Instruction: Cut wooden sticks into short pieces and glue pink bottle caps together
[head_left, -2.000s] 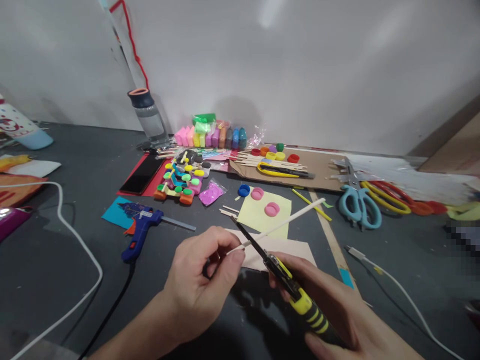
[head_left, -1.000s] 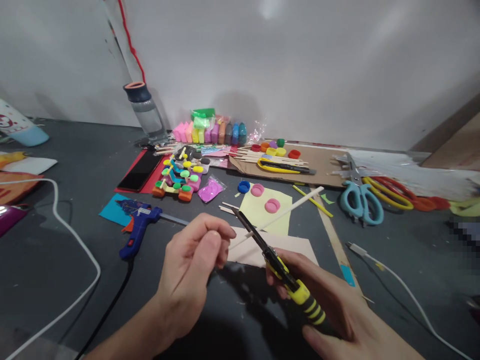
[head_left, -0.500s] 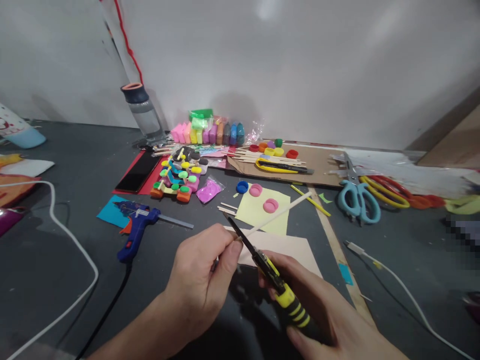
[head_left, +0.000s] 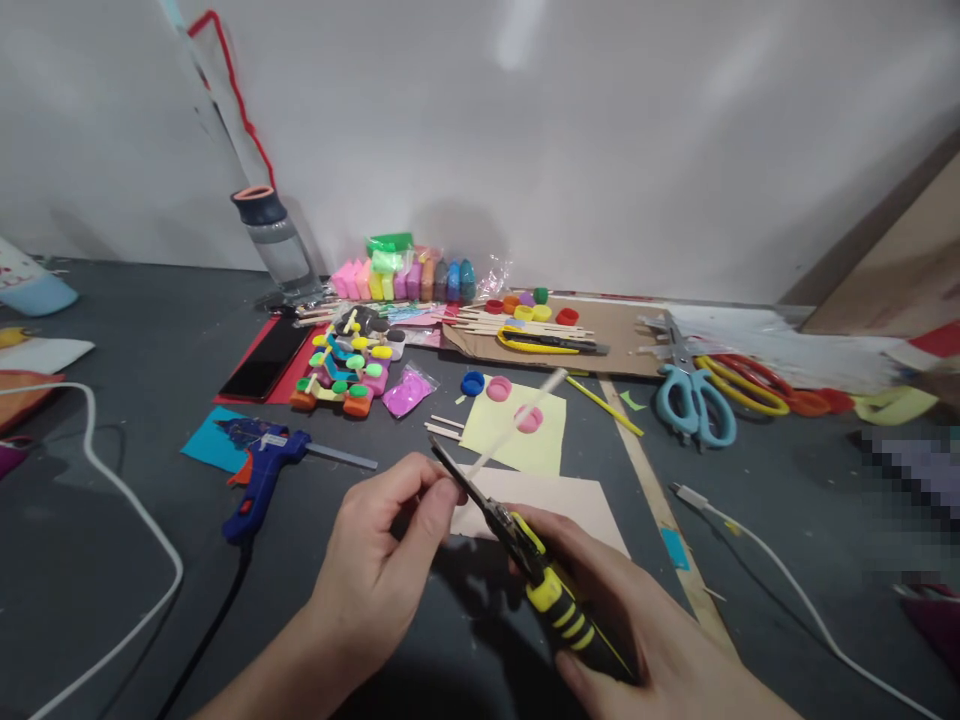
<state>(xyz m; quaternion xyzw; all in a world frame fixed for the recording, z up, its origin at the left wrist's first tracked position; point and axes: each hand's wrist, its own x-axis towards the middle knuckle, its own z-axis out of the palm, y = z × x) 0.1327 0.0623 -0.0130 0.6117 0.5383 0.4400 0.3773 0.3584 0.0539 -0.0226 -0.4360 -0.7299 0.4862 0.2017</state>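
Note:
My left hand (head_left: 386, 555) is closed in a pinch on one end of a thin pale wooden stick (head_left: 501, 448). The stick slants up and away to the right, above a yellow paper square (head_left: 544, 443). Wrapped round the black-and-yellow handles, my right hand (head_left: 626, 610) holds black long-nose pliers (head_left: 491, 513). Their jaws point up and left and cross the stick's lower end, close to my left fingertips. Whether the jaws grip the stick, I cannot tell. A pale sheet (head_left: 559, 500) lies on the table beneath.
A blue glue gun (head_left: 262, 485) with its cord lies left, near a phone (head_left: 266, 360). Colourful clay models (head_left: 349, 370) and a water bottle (head_left: 277, 240) stand behind. A yellow cutter (head_left: 547, 343) rests on cardboard (head_left: 630, 350). Blue-handled scissors (head_left: 694, 400) and a white cable (head_left: 787, 570) lie right.
The camera view has shifted slightly, so table items appear a little further left. The stick's far end now points more steeply upward. Both hands keep their holds.

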